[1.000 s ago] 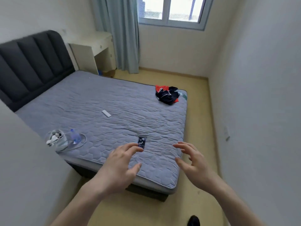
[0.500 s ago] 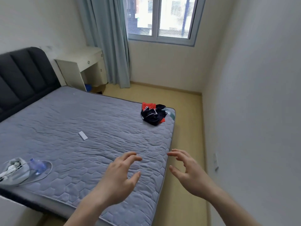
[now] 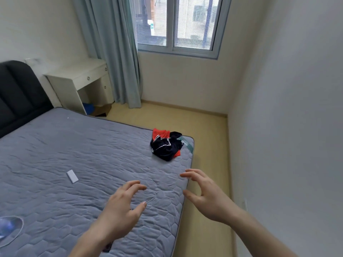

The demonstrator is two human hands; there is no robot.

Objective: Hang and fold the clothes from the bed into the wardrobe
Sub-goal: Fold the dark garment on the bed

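A crumpled heap of dark navy and red clothes (image 3: 166,145) lies at the far right corner of the grey quilted bed (image 3: 78,160). My left hand (image 3: 122,208) hovers over the near part of the mattress, fingers loosely spread and holding nothing. My right hand (image 3: 206,195) hangs by the bed's right edge, fingers spread and empty. Both hands are well short of the clothes. No wardrobe is in view.
A small white remote (image 3: 72,176) lies mid-bed. A clear bag with a bottle (image 3: 9,230) sits at the lower left. A dark headboard (image 3: 18,93), a white desk (image 3: 81,84) and a curtain (image 3: 115,52) stand beyond. A strip of wooden floor (image 3: 209,164) runs along the right wall.
The view has moved forward and to the right along the bed, so the clothes heap is nearer. Both hands stay raised, open and empty.
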